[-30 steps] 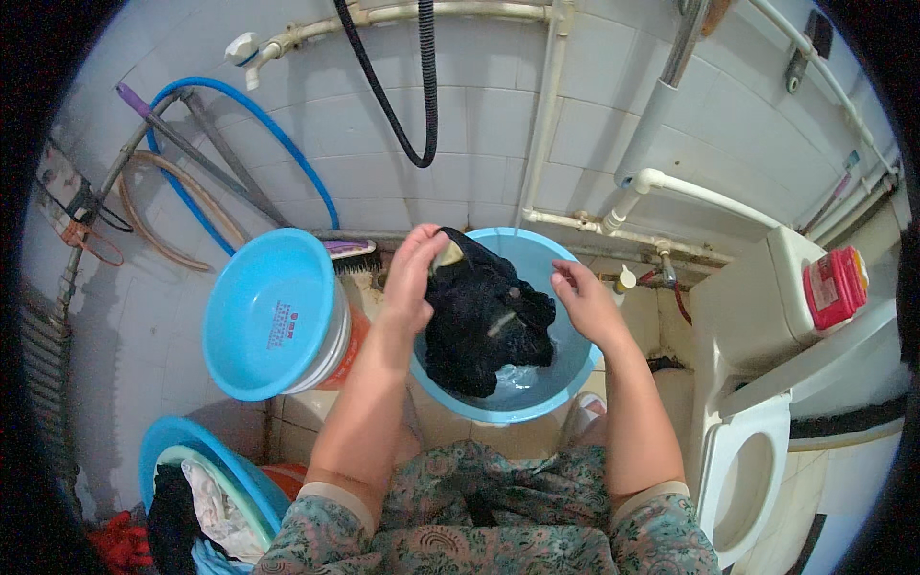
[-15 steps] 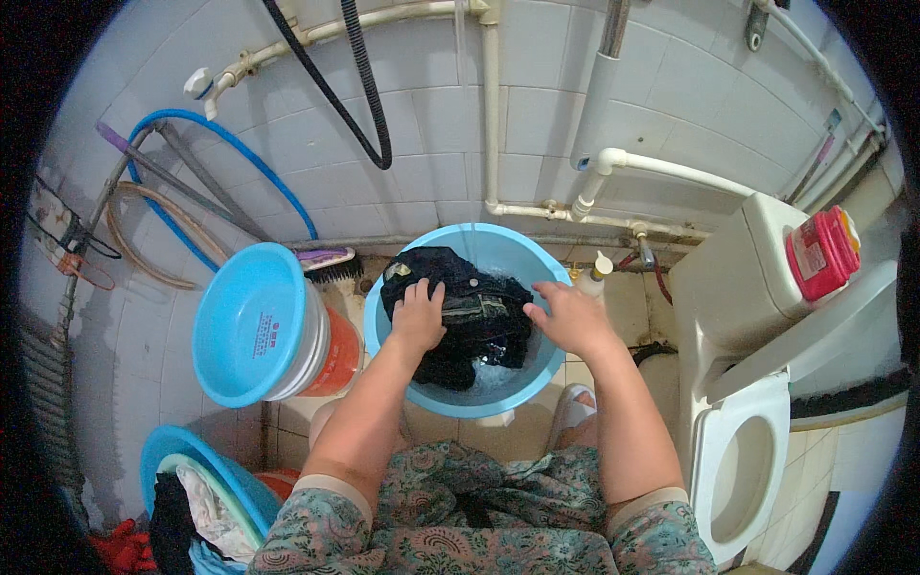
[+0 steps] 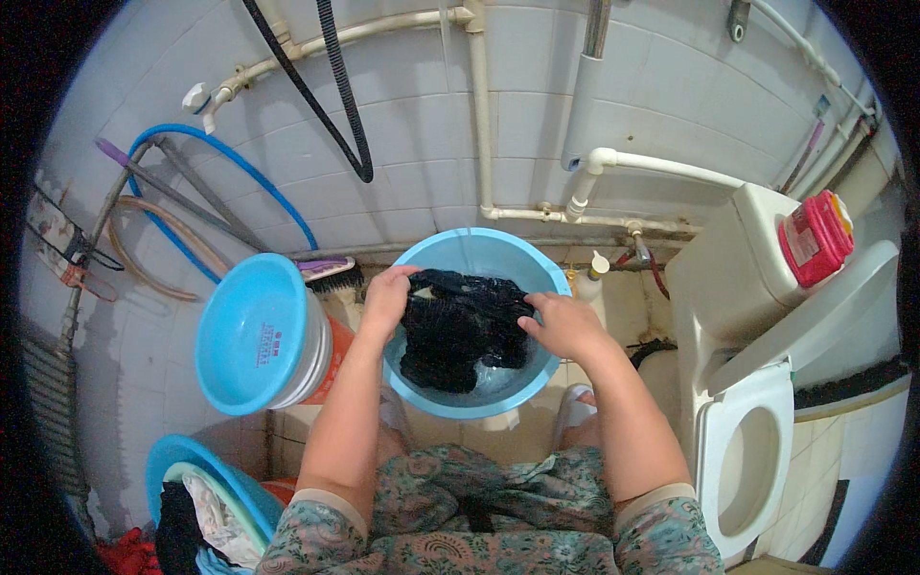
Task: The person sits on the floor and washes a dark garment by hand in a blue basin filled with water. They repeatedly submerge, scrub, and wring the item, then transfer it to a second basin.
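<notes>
A wet black garment [image 3: 455,335] is spread between my hands over the light-blue basin [image 3: 460,410], its lower part inside the basin near some water. My left hand [image 3: 386,302] is closed on the garment's upper left corner, at the basin's left rim. At the garment's right edge, my right hand [image 3: 567,324] grips the cloth between thumb and fingers. A thin stream of water [image 3: 466,247] runs down into the far side of the basin, behind the garment.
Left of the basin, another blue basin [image 3: 235,374] tops stacked buckets, with a scrub brush [image 3: 331,273] behind. A tub of clothes [image 3: 172,455] stands lower left. A pump bottle [image 3: 592,278] is beyond the right rim; the toilet [image 3: 709,422] stands right.
My left hand has gone from lying on the garment to gripping its upper left corner. My right hand has closed on the right edge. The garment's upper edge is now pulled wide and turned over.
</notes>
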The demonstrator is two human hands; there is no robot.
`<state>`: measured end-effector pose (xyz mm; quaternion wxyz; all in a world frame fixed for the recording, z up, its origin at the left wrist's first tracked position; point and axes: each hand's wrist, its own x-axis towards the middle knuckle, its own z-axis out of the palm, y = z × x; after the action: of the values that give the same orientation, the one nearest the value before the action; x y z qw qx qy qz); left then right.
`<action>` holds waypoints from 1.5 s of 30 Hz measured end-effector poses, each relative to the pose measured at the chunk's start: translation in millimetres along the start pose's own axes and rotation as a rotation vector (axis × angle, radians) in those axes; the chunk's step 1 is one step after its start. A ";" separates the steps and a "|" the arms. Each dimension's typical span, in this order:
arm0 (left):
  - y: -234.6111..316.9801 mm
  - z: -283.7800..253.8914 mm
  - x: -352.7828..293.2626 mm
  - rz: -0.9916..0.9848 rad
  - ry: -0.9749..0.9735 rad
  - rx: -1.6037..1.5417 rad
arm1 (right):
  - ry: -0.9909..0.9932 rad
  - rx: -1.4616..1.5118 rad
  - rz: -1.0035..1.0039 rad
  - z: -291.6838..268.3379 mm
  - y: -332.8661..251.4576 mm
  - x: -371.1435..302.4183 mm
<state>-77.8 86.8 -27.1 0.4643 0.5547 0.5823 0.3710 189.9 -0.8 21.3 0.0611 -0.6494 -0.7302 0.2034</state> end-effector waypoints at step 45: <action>16.9 -50.6 -14.6 -0.174 -0.063 -0.944 | 0.477 0.790 0.131 -2.1 12.8 35.3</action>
<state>-121.5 78.3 5.6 0.7122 0.2433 0.3801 0.5377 197.2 35.0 12.1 0.4570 -0.6496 -0.5198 0.3145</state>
